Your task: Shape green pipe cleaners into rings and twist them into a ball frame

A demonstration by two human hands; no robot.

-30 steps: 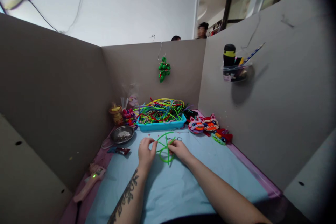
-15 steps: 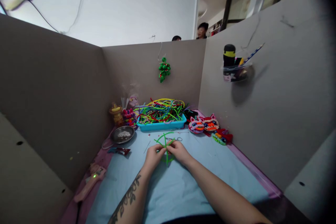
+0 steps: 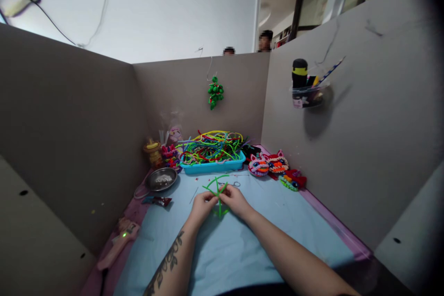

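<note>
Pinching the green stems (image 3: 219,207) at their crossing above the surface (image 3: 243,249), my left grip (image 3: 218,199) and right grip (image 3: 221,195) meet; the stems look light, bendable, best held there.

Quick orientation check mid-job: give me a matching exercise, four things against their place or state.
1. green pipe cleaners
2. metal bowl
3. pink corded tool
4. blue tray

A. heaped with multicoloured pipe cleaners
B. pinched by left hand and right hand
C. shows a green light
D. holds white bits

Pairs: 1-B, 2-D, 3-C, 4-A
</note>
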